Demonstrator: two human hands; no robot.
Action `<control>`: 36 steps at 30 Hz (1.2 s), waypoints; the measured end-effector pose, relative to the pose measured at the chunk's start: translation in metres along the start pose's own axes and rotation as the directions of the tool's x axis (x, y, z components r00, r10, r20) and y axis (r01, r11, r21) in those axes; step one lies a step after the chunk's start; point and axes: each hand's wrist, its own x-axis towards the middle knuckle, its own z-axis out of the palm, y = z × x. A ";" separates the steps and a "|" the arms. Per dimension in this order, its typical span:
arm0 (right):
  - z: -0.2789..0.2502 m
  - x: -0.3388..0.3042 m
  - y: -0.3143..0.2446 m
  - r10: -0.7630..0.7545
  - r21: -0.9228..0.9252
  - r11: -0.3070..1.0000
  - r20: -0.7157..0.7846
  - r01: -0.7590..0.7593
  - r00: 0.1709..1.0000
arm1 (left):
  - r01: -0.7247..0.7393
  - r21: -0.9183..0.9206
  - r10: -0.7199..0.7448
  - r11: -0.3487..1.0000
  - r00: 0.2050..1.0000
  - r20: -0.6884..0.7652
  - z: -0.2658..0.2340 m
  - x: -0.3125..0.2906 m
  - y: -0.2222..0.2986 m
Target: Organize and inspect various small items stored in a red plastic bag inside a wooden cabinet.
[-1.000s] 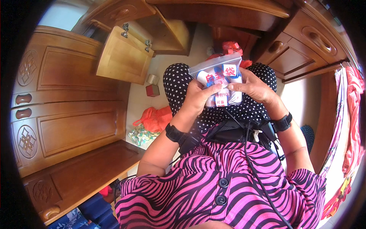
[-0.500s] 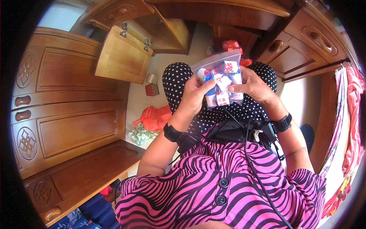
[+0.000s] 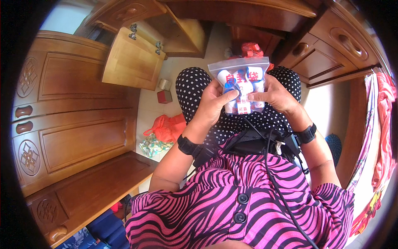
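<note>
Between my hands, above my lap, I hold a clear zip bag (image 3: 244, 97) with red print and a pale zip strip along its far edge. Several white and blue rolled or bottle-like items show through the plastic; their exact kind I cannot tell. My left hand (image 3: 215, 101) grips the bag's left side, the thumb lying on its front. On the right side, my right hand (image 3: 275, 96) holds it the same way, thumb pressed on the front. The fingers behind the bag are hidden.
An open cabinet door (image 3: 134, 58) juts out ahead on the left. Red bags (image 3: 253, 50) lie on the floor beyond my knees. Orange and patterned cloth (image 3: 166, 129) and a small red box (image 3: 164, 96) sit left of my legs. Wooden drawers (image 3: 327, 50) stand at the right.
The bag has turned from a tilt to nearly level, so its zip edge now runs straight across and its front faces me more. Both hands keep hold of it.
</note>
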 end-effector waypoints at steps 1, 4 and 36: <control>-0.001 0.000 0.000 0.013 0.007 1.000 -0.003 -0.013 1.000 | -0.011 -0.005 0.011 1.000 1.000 0.005 0.002 0.000 0.001; 0.004 0.000 -0.003 -0.008 0.047 0.999 -0.006 0.008 1.000 | -0.036 -0.005 0.036 0.999 0.999 0.006 0.005 0.001 0.001; -0.006 0.003 0.002 0.021 0.048 0.999 0.044 -0.023 0.999 | -0.137 -0.119 0.124 0.983 0.986 -0.110 0.000 0.011 0.006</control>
